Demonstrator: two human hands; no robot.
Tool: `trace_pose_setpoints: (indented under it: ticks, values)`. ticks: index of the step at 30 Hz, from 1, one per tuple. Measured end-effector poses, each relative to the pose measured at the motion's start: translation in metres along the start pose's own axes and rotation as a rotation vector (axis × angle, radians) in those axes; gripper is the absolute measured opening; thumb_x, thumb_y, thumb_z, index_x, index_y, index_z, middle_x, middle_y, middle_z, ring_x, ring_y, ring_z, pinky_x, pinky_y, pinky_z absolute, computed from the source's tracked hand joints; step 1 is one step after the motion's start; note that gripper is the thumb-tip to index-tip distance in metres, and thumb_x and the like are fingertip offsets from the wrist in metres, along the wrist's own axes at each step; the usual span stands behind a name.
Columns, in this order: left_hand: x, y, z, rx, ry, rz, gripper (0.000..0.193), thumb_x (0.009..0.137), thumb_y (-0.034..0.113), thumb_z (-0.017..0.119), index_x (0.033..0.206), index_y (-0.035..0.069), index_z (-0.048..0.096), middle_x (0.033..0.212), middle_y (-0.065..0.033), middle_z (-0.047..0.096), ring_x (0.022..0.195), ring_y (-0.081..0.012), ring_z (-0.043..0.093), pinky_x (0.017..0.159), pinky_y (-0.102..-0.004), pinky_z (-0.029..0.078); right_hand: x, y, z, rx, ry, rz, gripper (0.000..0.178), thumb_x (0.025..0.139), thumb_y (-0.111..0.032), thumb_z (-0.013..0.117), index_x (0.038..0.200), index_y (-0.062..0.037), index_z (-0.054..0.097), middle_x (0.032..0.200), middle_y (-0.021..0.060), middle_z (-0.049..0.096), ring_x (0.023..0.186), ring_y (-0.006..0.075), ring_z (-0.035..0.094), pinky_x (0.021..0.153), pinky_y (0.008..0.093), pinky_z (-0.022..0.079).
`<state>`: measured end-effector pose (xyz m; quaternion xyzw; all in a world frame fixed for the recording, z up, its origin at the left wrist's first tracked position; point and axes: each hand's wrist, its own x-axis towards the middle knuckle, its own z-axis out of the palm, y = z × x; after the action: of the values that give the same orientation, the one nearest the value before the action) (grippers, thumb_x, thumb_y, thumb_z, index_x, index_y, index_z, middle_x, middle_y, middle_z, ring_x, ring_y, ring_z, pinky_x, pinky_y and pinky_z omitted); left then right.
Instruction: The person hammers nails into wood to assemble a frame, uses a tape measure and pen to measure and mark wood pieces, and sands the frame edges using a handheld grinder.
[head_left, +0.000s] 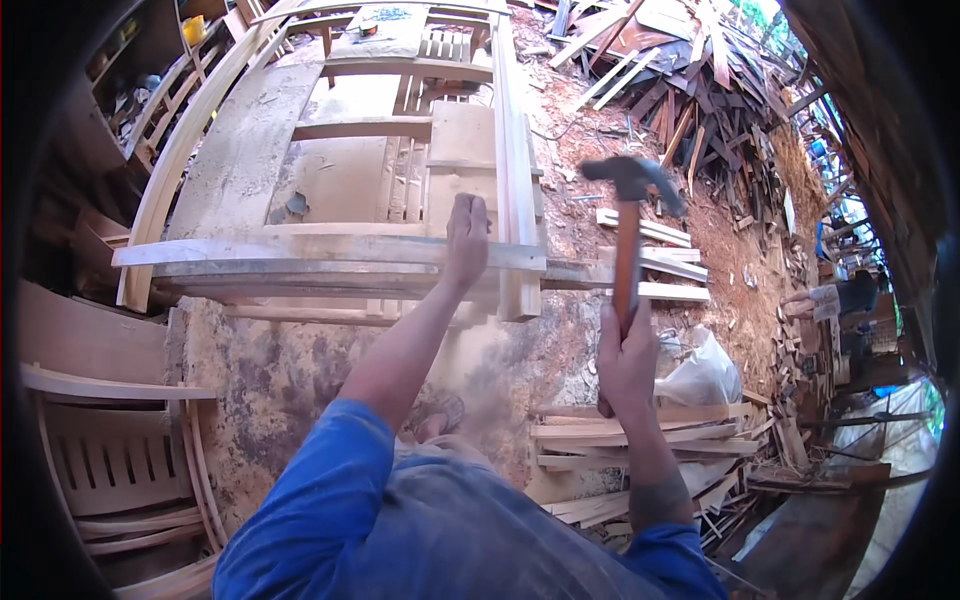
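A claw hammer (626, 250) with a brown wooden handle and dark metal head is raised upright in my right hand (626, 365), its fingers wrapped low around the handle. The hammer head is in the air, apart from the wood. My left hand (467, 240) is closed over the near rail (330, 250) of a large wooden frame, left of its right corner. A long side rail (512, 140) meets the near rail there, and its squared end sticks out toward me. Crosspieces (362, 128) span the frame's middle.
Sawdust-covered boards (235, 150) lie within the frame. Cut strips (655, 260) and stacked lengths (640, 435) lie to the right, near a white plastic bag (703, 372). Scrap wood (690, 110) is heaped at the far right. A slatted panel (120, 455) stands at left. Another person (845, 297) is farther right.
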<state>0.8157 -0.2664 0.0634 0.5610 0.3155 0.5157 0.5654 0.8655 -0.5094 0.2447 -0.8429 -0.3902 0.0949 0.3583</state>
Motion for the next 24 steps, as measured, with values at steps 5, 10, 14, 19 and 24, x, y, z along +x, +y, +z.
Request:
trace_pose_setpoints:
  ticks: [5, 10, 14, 19, 24]
  values:
    - [-0.008, 0.010, -0.002, -0.090, -0.076, -0.056, 0.025, 0.105, 0.026, 0.047, 0.097, 0.002, 0.051, 0.080, -0.0107, 0.056, 0.073, -0.0197, 0.056, 0.070, -0.0369, 0.047, -0.025, 0.098, 0.070, -0.319, -0.121, 0.045, 0.034, 0.098, -0.028, 0.054, 0.108, 0.0040, 0.050, 0.086, 0.0321, 0.066, 0.088, 0.0541, 0.062, 0.076, 0.0584, 0.049]
    - [-0.081, 0.026, -0.127, 0.161, -0.214, 0.163, 0.019, 0.101, 0.017, 0.056, 0.108, -0.001, 0.054, 0.093, -0.0091, 0.057, 0.088, -0.0189, 0.056, 0.083, -0.0321, 0.047, -0.027, 0.061, 0.078, -0.372, -0.110, 0.197, 0.037, 0.097, -0.030, 0.056, 0.110, 0.0044, 0.050, 0.097, 0.0366, 0.063, 0.098, 0.0549, 0.060, 0.085, 0.0583, 0.047]
    - [-0.201, 0.028, -0.346, 0.453, -0.493, -0.308, 0.019, 0.094, 0.017, 0.062, 0.102, 0.000, 0.060, 0.087, -0.0185, 0.062, 0.082, -0.0360, 0.060, 0.074, -0.0443, 0.047, -0.028, 0.075, 0.110, -0.362, -0.051, 0.178, 0.042, 0.095, -0.031, 0.058, 0.114, 0.0055, 0.052, 0.099, 0.0323, 0.065, 0.096, 0.0517, 0.062, 0.085, 0.0558, 0.048]
    - [-0.484, -0.046, -0.793, 1.397, -0.131, -1.354, 0.046, 0.090, 0.040, 0.060, 0.116, 0.004, 0.070, 0.120, -0.0223, 0.068, 0.114, -0.0366, 0.065, 0.092, -0.0466, 0.052, -0.032, 0.031, 0.139, -0.443, 0.087, 0.316, 0.052, 0.094, -0.044, 0.058, 0.108, 0.0055, 0.061, 0.103, 0.0310, 0.067, 0.103, 0.0470, 0.065, 0.087, 0.0533, 0.049]
    - [-0.601, 0.120, -0.999, 0.304, 1.252, -1.290, 0.041, 0.100, 0.038, 0.051, 0.118, 0.002, 0.059, 0.095, -0.0164, 0.068, 0.090, -0.0328, 0.068, 0.069, -0.0504, 0.054, -0.014, 0.059, 0.165, -0.552, 0.085, 0.403, 0.049, 0.087, -0.035, 0.059, 0.107, 0.0099, 0.059, 0.101, 0.0336, 0.066, 0.102, 0.0474, 0.065, 0.090, 0.0519, 0.049]
